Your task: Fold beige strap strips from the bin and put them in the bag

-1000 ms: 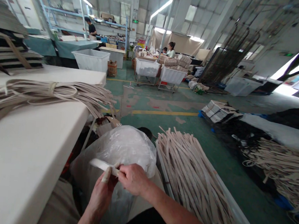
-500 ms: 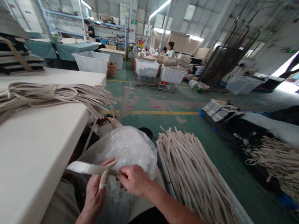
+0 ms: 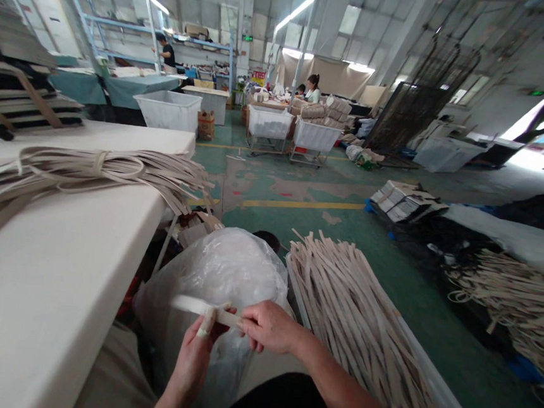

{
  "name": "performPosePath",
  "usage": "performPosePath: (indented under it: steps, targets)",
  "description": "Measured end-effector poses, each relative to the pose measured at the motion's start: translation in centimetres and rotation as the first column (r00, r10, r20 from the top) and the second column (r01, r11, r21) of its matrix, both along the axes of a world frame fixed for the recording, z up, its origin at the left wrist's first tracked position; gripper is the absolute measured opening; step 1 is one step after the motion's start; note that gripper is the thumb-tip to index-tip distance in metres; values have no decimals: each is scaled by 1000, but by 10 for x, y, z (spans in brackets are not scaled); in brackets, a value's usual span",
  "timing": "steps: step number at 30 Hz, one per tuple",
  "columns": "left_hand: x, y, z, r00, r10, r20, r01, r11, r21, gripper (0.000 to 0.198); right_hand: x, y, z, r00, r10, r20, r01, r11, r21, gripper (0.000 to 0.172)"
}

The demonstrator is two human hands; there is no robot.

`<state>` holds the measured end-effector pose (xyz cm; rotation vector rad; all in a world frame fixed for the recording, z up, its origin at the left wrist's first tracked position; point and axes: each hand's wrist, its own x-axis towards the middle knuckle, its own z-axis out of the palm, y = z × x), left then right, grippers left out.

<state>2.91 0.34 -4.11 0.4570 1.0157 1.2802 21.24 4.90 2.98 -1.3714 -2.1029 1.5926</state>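
Note:
In front of my lap, my left hand [image 3: 199, 345] is closed on a pale fabric strip [image 3: 229, 319], its thumb pressed on top. That thumb has a cream-coloured wrap. My right hand [image 3: 270, 328] pinches the strip at its right end, fingers curled under. The strip's left part is whiter and blurred by motion, sticking out past my left hand. Below both hands lies a large clear plastic bag [image 3: 236, 258] with whitish contents. To the right, many beige strips [image 3: 344, 299] fill a long white tub [image 3: 455, 398].
A white-topped table [image 3: 55, 286] on the left bears a tied bundle of beige strips [image 3: 113, 168]. More strips [image 3: 520, 302] lie on the floor at right, near stacked pale bundles [image 3: 403, 201]. White bins [image 3: 269, 124] and co-workers at tables stand farther back.
Both hands have shifted right and slightly down with the strip. Its white left end has swung right, away from the table edge, and less of it shows left of my left hand.

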Motion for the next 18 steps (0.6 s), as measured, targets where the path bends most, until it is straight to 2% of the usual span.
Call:
performPosePath:
  steps: [3, 7, 9, 12, 15, 18]
  targets:
    - [2, -3, -3, 1000, -23, -9, 24, 999, 46, 47, 0, -1, 6, 1000, 11, 22, -12, 997, 74, 24]
    - [9, -3, -3, 994, -93, -59, 100, 987, 126, 41, -20, -1, 7, 999, -15, 52, 6, 986, 167, 28]
    - [8, -1, 0, 994, -87, -61, 94, 988, 124, 39, -29, -1, 5, 998, -37, 41, 29, 986, 162, 28]
    - [-3, 5, 7, 999, 35, 10, -36, 999, 41, 45, -26, 0, -2, 999, -31, 20, 29, 993, 111, 23]
    - [-15, 13, 13, 978, 202, 62, -200, 979, -34, 48, -11, 1, -7, 999, -35, 28, 33, 997, 75, 19]
    - [-15, 14, 12, 978, 200, 57, -199, 980, -25, 49, -5, 0, -7, 998, -65, 27, 63, 996, 62, 23]
